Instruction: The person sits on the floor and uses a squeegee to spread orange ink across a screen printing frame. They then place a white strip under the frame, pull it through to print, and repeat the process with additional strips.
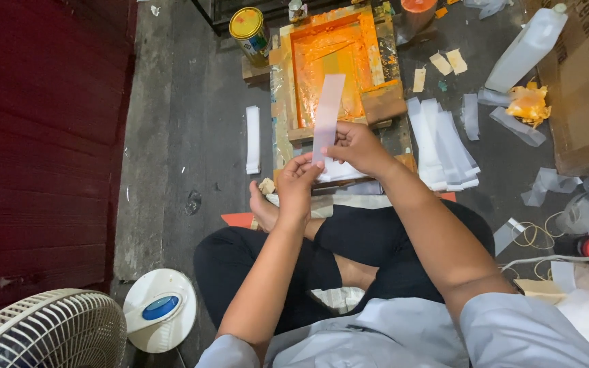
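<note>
I sit cross-legged on the floor, holding a long translucent white plastic strip (327, 112) upright in front of me. My left hand (297, 182) pinches its lower end and my right hand (357, 146) grips it just above, fingers closed on it. Behind the strip lies a wooden screen-printing frame (376, 95) smeared with orange ink. A pile of more white strips (339, 170) rests under my hands.
A yellow-lidded paint can (250, 31) stands left of the frame. Fanned white strips (441, 143) lie to the right, one stack (253, 138) to the left. A white jug (526, 49), cardboard box (584, 82), fan (42, 330) and red wall (42, 136) surround me.
</note>
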